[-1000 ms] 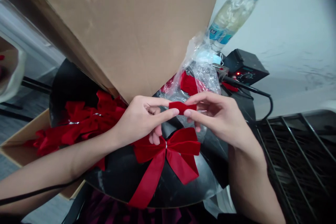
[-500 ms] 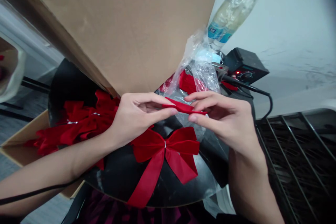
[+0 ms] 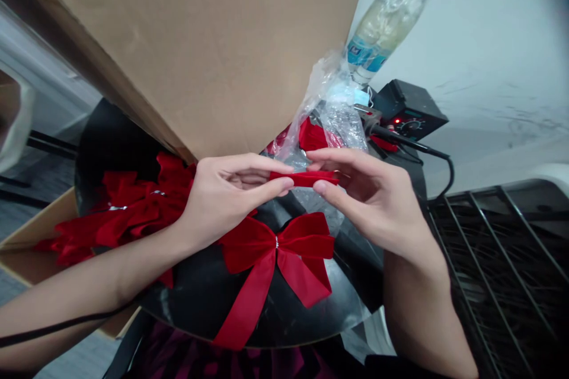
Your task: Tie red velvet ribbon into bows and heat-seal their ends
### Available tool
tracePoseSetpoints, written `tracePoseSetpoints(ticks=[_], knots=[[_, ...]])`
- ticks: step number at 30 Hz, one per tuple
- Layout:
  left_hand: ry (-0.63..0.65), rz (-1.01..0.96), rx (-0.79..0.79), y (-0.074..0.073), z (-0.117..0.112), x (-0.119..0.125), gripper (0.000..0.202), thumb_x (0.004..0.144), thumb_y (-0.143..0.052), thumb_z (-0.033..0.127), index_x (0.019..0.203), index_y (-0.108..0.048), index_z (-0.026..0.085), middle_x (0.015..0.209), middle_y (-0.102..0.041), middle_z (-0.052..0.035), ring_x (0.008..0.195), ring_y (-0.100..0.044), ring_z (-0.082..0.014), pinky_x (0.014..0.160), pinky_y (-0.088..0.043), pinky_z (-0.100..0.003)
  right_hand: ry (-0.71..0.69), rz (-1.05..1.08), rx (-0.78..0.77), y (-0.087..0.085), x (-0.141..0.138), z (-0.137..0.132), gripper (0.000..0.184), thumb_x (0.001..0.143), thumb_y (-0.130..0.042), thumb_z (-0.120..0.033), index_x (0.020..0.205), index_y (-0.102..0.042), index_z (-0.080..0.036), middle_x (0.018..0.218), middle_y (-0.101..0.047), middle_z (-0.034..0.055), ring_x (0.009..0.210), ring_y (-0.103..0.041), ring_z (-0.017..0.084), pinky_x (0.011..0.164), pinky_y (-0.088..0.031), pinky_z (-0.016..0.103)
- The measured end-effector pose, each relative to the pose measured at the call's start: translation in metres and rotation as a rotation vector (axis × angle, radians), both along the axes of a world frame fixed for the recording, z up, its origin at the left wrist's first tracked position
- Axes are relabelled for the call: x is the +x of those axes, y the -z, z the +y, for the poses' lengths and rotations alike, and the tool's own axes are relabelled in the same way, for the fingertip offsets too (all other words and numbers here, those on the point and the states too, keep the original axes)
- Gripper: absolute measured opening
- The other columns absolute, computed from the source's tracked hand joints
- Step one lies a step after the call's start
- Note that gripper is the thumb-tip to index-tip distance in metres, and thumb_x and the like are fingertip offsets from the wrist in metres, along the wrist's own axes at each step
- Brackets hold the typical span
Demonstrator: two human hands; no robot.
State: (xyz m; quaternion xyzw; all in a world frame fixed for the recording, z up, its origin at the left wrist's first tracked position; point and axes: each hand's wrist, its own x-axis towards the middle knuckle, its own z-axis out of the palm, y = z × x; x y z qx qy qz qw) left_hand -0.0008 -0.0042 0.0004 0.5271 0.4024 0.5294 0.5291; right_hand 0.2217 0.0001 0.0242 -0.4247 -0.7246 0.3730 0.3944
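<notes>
A folded strip of red ribbon [image 3: 304,179] is stretched between my two hands. My left hand [image 3: 237,186] pinches its left end between thumb and fingers. At the other end, my right hand [image 3: 364,189] has the ribbon between thumb and fingertips. Just below, a finished-looking red bow [image 3: 278,249] with a silvery tie at its middle lies on the round black table [image 3: 186,314]. More red bows [image 3: 133,213] are piled to the left, partly behind my left forearm.
A large cardboard box [image 3: 200,41] stands at the back. Clear plastic wrap [image 3: 340,121] holds red pieces behind my right hand. A black control unit [image 3: 411,112] with a cable, two bottles [image 3: 377,32] and a metal rack [image 3: 498,249] are on the right. An open carton [image 3: 26,249] sits lower left.
My right fingers have shifted inward along the ribbon, and the strip is now more level and compact. The whole view has moved slightly.
</notes>
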Motion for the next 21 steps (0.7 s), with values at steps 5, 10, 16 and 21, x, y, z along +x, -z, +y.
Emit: tracePoseSetpoints(ticks=[5, 10, 16, 21], knots=[[0.005, 0.035, -0.032, 0.000, -0.002, -0.001, 0.016, 0.080, -0.089, 0.017, 0.094, -0.087, 0.025, 0.087, -0.085, 0.0012, 0.078, -0.083, -0.0180, 0.082, -0.069, -0.023, -0.029, -0.194, 0.053, -0.010, -0.004, 0.003, 0.022, 0.096, -0.076, -0.034, 0.115, -0.077, -0.025, 0.112, -0.079, 0.0036, 0.099, -0.074, 0.020, 0.087, -0.061, 0.033], [0.016, 0.045, -0.081, -0.003, 0.000, -0.003, 0.016, 0.081, -0.088, 0.020, 0.097, -0.086, 0.022, 0.091, -0.086, -0.0028, 0.083, -0.084, -0.0214, 0.086, -0.069, -0.029, -0.033, -0.262, 0.106, -0.013, -0.005, 0.006, 0.011, 0.097, -0.074, -0.034, 0.101, -0.078, -0.025, 0.094, -0.077, 0.0022, 0.083, -0.069, 0.017, 0.074, -0.055, 0.031], [0.474, 0.379, -0.326, -0.011, 0.006, -0.011, 0.051, 0.084, -0.085, 0.039, 0.130, -0.071, 0.021, 0.058, -0.074, 0.0024, 0.037, -0.067, -0.0179, 0.034, -0.048, -0.022, 0.116, -0.323, 0.205, -0.023, 0.016, -0.009, 0.008, 0.097, -0.073, -0.032, 0.096, -0.075, -0.025, 0.092, -0.074, 0.0021, 0.082, -0.067, 0.018, 0.072, -0.049, 0.033], [0.576, 0.967, 0.066, 0.006, -0.008, -0.007, 0.025, 0.083, -0.083, 0.044, 0.080, -0.075, 0.020, 0.043, -0.056, 0.0013, 0.034, -0.056, -0.0187, 0.035, -0.025, -0.028, 0.335, -0.342, 0.220, -0.032, 0.041, -0.033, 0.007, 0.096, -0.075, -0.035, 0.094, -0.075, -0.028, 0.086, -0.070, 0.0012, 0.077, -0.062, 0.019, 0.070, -0.046, 0.036]])
